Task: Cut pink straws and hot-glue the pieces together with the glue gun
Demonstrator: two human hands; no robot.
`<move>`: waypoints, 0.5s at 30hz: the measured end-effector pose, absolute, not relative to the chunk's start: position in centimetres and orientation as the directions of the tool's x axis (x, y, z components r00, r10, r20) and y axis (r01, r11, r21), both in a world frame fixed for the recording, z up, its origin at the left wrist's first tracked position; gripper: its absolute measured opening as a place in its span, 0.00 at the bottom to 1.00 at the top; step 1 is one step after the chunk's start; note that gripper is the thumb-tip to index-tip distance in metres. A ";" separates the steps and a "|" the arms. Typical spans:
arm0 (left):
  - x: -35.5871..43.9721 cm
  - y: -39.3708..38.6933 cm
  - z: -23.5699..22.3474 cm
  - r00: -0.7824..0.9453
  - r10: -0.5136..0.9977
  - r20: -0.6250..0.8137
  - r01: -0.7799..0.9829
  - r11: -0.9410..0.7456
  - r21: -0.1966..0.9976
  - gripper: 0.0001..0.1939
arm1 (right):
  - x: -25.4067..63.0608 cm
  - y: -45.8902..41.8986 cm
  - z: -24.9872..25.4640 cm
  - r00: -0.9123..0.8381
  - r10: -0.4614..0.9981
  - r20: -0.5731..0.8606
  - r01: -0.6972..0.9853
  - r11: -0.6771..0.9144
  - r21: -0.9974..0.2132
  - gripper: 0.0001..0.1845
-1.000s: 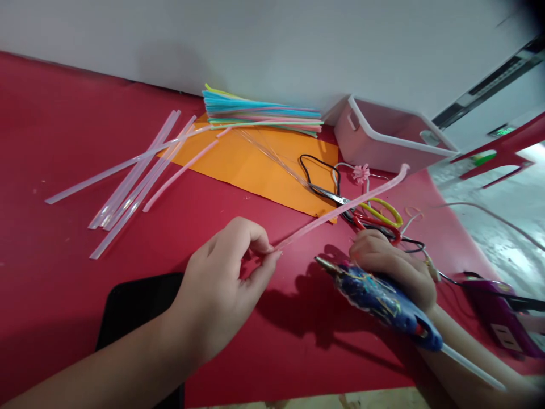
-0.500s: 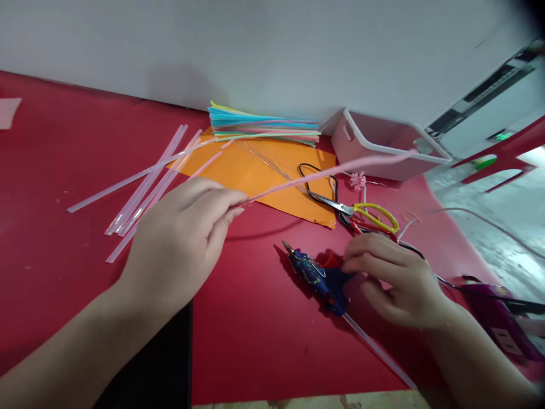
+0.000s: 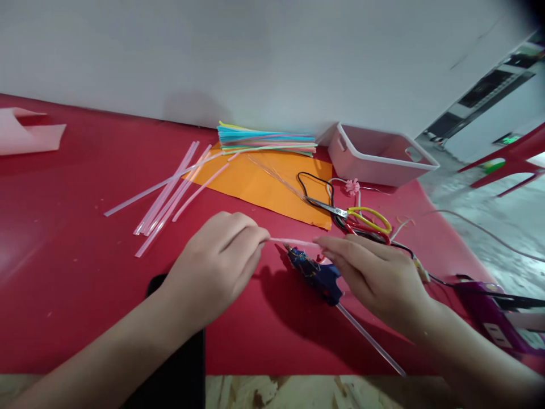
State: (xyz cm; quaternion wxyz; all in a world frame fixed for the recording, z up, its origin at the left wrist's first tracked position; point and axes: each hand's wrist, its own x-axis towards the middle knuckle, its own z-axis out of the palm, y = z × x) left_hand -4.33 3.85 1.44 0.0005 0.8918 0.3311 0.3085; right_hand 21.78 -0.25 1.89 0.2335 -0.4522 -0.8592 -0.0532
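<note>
Our left fingers (image 3: pixel 256 236) and right fingers (image 3: pixel 336 247) pinch closed on a pink fuzzy stick (image 3: pixel 293 242) near the glue gun (image 3: pixel 315 277).

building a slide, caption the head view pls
A pink strip spans left hand to right hand, near a glue gun on a red table.

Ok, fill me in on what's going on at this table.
A person's left hand pinches a pink fuzzy strip, and the fingertips of the right hand meet it farther along; whether they grip it is hard to see. A blue glue gun rests on the red table between the hands, a glue stick poking out of its back. Farther off, scissors lie with their blades over an orange sheet.
</note>
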 end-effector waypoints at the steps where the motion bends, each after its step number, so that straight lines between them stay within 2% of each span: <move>1: -4.6 3.8 1.4 0.597 0.567 0.568 0.579 -0.794 0.184 0.06 | 21.9 -0.3 1.9 -0.503 0.734 0.456 0.783 0.611 -0.118 0.13; 5: -5.9 3.9 1.5 0.604 0.453 0.656 0.506 -0.854 0.123 0.07 | 22.1 -1.0 1.8 -0.525 0.692 0.495 0.770 0.634 -0.069 0.11; 7: -6.7 4.2 1.7 0.603 0.448 0.660 0.495 -0.859 0.131 0.08 | 22.1 -1.4 1.9 -0.495 0.725 0.479 0.781 0.613 -0.121 0.10; 11: -8.3 5.1 2.2 0.567 0.508 0.648 0.554 -0.818 0.156 0.08 | 22.1 -2.0 2.4 -0.398 0.866 0.303 0.783 0.493 -0.380 0.09; 13: -8.8 5.4 2.5 0.474 0.553 0.685 0.607 -0.769 0.200 0.06 | 22.0 -2.2 2.8 -0.309 0.937 0.163 0.745 0.345 -0.571 0.11; 15: -8.6 5.2 2.9 0.248 0.728 0.639 0.656 -0.612 0.442 0.02 | 21.6 -2.2 3.2 -0.189 0.982 0.004 0.616 0.122 -0.778 0.14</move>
